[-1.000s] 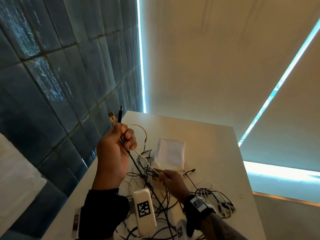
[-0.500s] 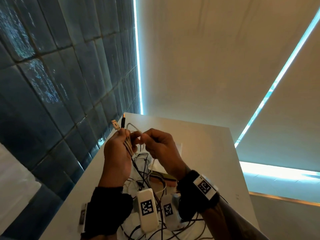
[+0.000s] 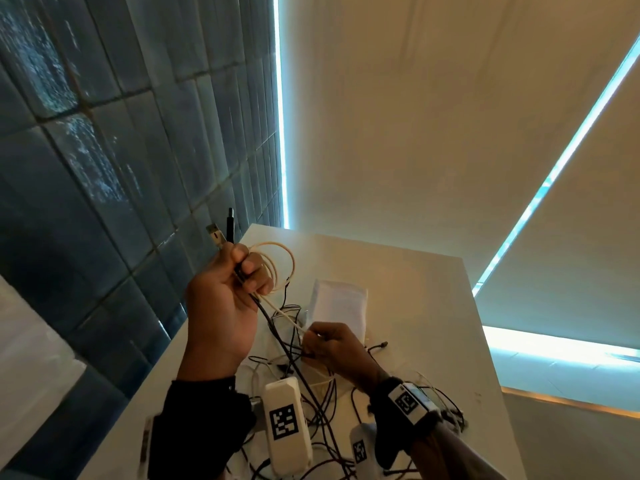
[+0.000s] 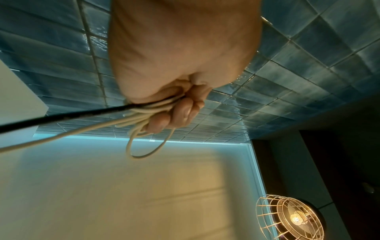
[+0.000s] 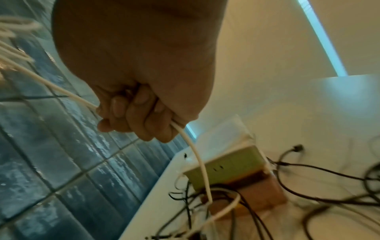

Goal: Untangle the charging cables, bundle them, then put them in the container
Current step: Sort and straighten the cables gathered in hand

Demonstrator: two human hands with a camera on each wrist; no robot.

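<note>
My left hand [image 3: 247,271] is raised over the table and grips a white cable [image 3: 282,268] wound in loops, together with a black cable [image 3: 277,334]. Two plugs [image 3: 216,235] stick up out of the fist. In the left wrist view the fingers [image 4: 176,113] curl round the white loops [image 4: 144,146] and the black cable [image 4: 61,116]. Lower down, my right hand [image 3: 311,341] pinches the same white cable; its fingers [image 5: 133,116] close round the strand [image 5: 197,155]. A tangle of black cables [image 3: 322,400] lies under both hands. The container [image 5: 232,168] stands behind it.
The white table [image 3: 415,306] ends at a blue tiled wall [image 3: 104,168] on the left and drops off at the right edge. More loose cables [image 3: 446,410] lie by my right wrist. A white-topped box [image 3: 341,306] sits mid-table.
My right hand has dropped from beside the left hand down along the white cable toward the table. The left hand stays raised, and the white loop it holds looks larger.
</note>
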